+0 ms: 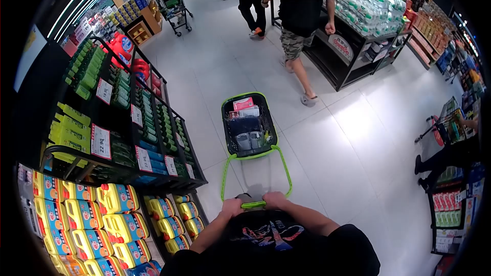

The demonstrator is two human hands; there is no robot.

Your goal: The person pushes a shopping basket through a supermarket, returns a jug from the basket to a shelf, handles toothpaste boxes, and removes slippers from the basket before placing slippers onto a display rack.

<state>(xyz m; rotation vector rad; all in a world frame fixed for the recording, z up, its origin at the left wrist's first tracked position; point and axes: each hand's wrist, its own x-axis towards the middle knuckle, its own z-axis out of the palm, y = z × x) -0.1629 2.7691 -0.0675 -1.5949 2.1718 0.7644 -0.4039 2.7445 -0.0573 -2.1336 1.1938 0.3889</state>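
The left hand (232, 207) and right hand (275, 201) both wrap around the green handle (253, 205). Steer softly with both, so the basket (249, 153) misses the shelf (164, 179).

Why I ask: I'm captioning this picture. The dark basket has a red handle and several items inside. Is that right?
Not quite: the head view shows that the handle is bright green, not red. The dark basket does have several items inside.

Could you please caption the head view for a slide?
Left hand and right hand grip the green handle of a loaded basket.
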